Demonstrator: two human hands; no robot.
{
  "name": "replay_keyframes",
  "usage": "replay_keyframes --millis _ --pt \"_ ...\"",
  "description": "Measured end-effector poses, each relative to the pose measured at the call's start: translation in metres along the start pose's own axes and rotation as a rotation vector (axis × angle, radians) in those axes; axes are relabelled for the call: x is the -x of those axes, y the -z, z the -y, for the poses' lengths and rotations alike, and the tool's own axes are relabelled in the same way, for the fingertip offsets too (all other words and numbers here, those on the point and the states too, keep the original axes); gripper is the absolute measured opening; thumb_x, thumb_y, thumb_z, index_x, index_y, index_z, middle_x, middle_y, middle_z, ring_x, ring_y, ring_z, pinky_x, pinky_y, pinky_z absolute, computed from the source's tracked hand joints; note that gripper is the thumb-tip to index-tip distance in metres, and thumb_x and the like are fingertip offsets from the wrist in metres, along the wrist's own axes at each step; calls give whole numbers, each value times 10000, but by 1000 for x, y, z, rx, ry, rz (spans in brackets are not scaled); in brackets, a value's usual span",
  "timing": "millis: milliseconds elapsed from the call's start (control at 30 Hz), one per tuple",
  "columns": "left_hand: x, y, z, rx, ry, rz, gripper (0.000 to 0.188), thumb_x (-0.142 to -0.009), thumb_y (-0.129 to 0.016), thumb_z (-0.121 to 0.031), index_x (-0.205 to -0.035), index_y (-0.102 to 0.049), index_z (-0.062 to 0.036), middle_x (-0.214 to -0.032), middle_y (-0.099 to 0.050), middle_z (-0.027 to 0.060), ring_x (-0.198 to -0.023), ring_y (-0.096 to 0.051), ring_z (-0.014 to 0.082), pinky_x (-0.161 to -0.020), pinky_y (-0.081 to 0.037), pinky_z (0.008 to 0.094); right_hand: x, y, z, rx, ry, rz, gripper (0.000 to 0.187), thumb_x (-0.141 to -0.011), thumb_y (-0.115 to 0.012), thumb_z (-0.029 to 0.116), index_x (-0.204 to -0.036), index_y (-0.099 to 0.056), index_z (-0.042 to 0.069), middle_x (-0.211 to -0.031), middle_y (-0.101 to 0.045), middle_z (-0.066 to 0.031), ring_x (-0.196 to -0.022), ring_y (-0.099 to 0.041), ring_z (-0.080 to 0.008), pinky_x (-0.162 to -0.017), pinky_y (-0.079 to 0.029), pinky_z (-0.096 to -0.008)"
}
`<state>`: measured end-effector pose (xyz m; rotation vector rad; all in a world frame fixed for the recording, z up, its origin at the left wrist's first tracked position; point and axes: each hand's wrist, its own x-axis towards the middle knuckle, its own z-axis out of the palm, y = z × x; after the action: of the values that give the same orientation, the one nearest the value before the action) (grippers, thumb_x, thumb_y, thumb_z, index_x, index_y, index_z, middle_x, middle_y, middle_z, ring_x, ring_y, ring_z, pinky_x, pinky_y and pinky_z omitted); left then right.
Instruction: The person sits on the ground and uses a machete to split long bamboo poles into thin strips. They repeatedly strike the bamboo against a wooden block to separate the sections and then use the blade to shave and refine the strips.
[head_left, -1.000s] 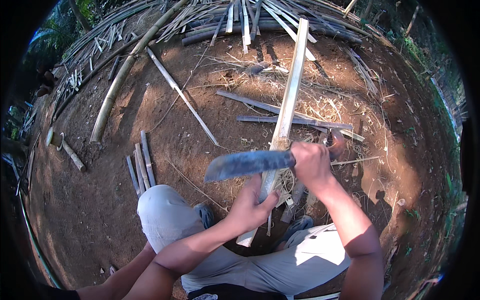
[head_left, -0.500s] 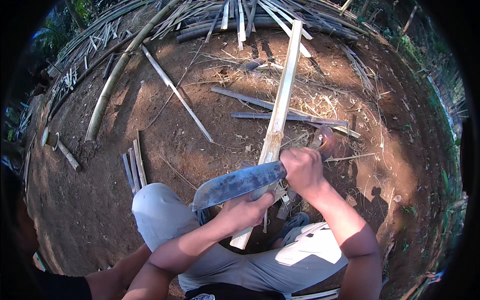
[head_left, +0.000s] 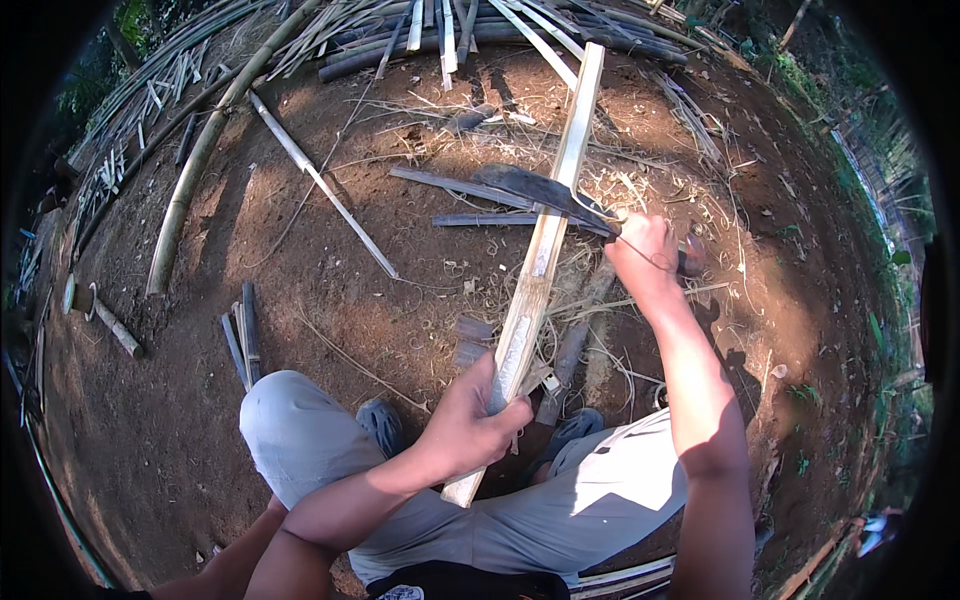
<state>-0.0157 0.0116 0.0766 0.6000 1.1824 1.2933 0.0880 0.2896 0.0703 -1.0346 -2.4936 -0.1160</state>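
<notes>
A long split bamboo strip [head_left: 532, 280], pale on its inner face, slants up and away from between my knees. My left hand [head_left: 472, 418] grips it near its lower end, thumb on one edge. In my right hand [head_left: 645, 252] is the handle of a machete with a broad dark blade [head_left: 525, 185]. That blade lies across the strip in its upper half, pointing left. A thin curled shaving [head_left: 598, 208] shows beside the blade, close to my right fist. Part of the handle is hidden by my fingers.
Dark bamboo pieces [head_left: 470, 178] and curly shavings lie on the brown soil beyond my feet. A long bamboo pole [head_left: 200, 180] stretches along the left, near a thinner stick [head_left: 320, 185]. Stacked bamboo [head_left: 400, 62] fills the back. Another person's arm [head_left: 235, 555] shows at lower left.
The machete has moved away from me along the strip, from near my left hand to its upper half. A curled shaving now shows by the blade. My left hand keeps its grip.
</notes>
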Motion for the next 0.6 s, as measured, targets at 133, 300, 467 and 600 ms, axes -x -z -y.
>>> replay_keyframes --millis 133,300,467,600 --pt "-5 6 1 94 117 -10 384 -939 -574 -38 -1290 -418 -51 -681 -492 -23 -442 -429 47 -378 -349 233 39 -2 43 -83 225 170 165 -833 -476 15 -686 -552 24 -619 -628 -177 -620 -684 -357 -647 -561 -483" --pt "18 -4 12 53 190 195 375 -923 -610 -57 -1249 -424 -45 -708 -506 -11 -462 -451 51 -403 -358 226 -10 -5 -65 -22 -410 57 147 -831 -550 61 -801 -663 -28 -772 -672 -250 -763 -684 -422 -713 -549 -495" --pt "4 -4 24 -127 75 198 396 -933 -625 -71 -1276 -431 -39 -718 -510 -21 -483 -460 42 -412 -361 226 6 19 -130 46 -502 -104 134 -788 -581 77 -750 -652 -30 -750 -657 -249 -763 -661 -422 -706 -508 -489" --pt "-17 -5 9 28 102 145 249 -994 -567 -168 -1185 -453 -56 -664 -469 -9 -453 -413 57 -398 -354 238 15 10 -100 -330 -545 30 218 -813 -645 141 -649 -580 14 -582 -590 -165 -565 -602 -333 -565 -434 -447"
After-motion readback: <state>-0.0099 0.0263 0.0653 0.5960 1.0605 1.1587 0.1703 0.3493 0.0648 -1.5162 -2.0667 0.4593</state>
